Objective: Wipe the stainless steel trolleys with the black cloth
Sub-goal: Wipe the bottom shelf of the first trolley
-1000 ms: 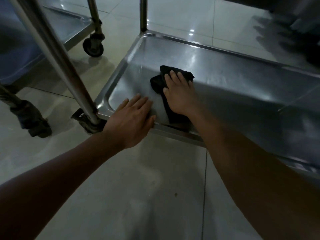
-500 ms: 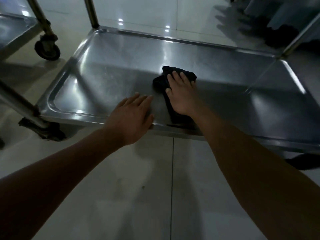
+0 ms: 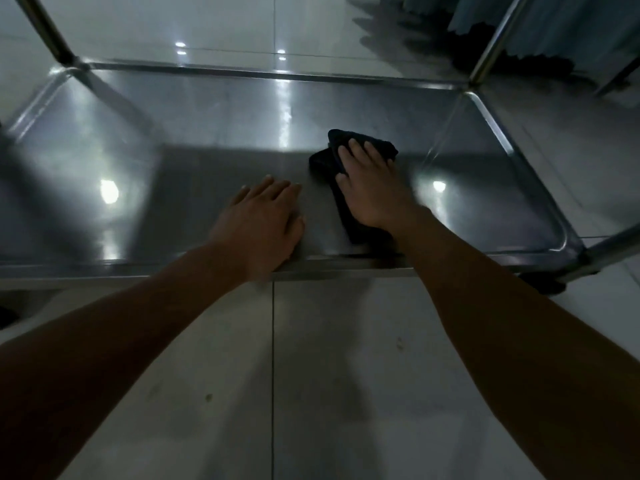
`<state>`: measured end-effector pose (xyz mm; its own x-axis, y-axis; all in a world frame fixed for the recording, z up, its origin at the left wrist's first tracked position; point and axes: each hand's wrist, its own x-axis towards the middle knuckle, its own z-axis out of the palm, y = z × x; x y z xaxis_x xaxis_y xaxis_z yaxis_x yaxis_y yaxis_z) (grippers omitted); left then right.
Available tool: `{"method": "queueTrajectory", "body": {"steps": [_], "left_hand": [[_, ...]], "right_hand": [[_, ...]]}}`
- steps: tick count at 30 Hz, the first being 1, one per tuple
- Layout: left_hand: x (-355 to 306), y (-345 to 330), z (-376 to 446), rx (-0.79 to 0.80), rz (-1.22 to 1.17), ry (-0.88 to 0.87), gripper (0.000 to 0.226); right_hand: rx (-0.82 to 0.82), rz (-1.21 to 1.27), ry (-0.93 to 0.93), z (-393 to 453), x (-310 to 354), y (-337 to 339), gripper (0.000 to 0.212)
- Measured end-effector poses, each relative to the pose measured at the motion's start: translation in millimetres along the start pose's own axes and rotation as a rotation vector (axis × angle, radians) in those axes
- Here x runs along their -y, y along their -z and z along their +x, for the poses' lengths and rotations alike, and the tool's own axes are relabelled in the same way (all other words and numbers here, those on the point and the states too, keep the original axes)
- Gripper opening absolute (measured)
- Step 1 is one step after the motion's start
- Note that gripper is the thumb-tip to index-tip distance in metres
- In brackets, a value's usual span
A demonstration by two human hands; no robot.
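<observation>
The low shelf of a stainless steel trolley point(image 3: 207, 109) fills the upper half of the head view. On its right half lies the black cloth point(image 3: 323, 161), folded and partly hidden under my right hand point(image 3: 372, 188), which presses it flat with straight fingers. My left hand point(image 3: 263, 223) rests flat, palm down, on the shelf's near edge, a short way left of the cloth and not touching it.
Upright steel posts rise at the shelf's far left corner point(image 3: 46, 31), far right corner point(image 3: 495, 43) and near right corner point(image 3: 613, 247). Pale floor tiles point(image 3: 311, 375) lie below the shelf's near rim. Dark cloth-like shapes point(image 3: 512, 60) sit beyond the far right post.
My right hand has slid the cloth rightward along the shelf, from near its left end to its right half. My left hand moved right along the near edge with it.
</observation>
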<state>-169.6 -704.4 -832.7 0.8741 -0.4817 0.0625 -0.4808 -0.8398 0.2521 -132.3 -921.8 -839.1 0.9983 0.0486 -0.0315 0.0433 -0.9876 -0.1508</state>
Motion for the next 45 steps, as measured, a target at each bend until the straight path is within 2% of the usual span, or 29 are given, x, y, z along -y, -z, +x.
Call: {"method": "queueTrajectory", "body": {"steps": [12, 23, 30, 35, 40, 45], "left_hand": [[-82.2, -31.8, 51.2, -0.021, -0.018, -0.126, 0.056], [-144.4, -38.9, 66.0, -0.001, -0.025, -0.247, 0.052], [-156.5, -39.2, 54.5, 0.024, -0.047, -0.278, 0.061], [-145.8, -44.2, 42.6, 0.027, -0.046, -0.291, 0.053], [-129.9, -42.6, 25.4, 0.055, -0.057, -0.247, 0.062], [-103.1, -30.2, 1.0, 0.047, -0.051, -0.237, 0.061]], "right_hand": [[-0.001, -0.01, -0.132, -9.3, -129.3, 17.3, 0.057], [-0.057, -0.033, -0.251, -59.6, -211.7, 37.1, 0.06], [-0.013, -0.031, -0.267, -91.0, -215.7, 38.5, 0.058], [0.026, -0.076, -0.25, -106.0, -203.2, 38.5, 0.057], [0.068, -0.063, -0.258, -115.1, -172.0, 34.6, 0.057], [0.067, -0.054, -0.219, -118.0, -124.2, 25.7, 0.057]]}}
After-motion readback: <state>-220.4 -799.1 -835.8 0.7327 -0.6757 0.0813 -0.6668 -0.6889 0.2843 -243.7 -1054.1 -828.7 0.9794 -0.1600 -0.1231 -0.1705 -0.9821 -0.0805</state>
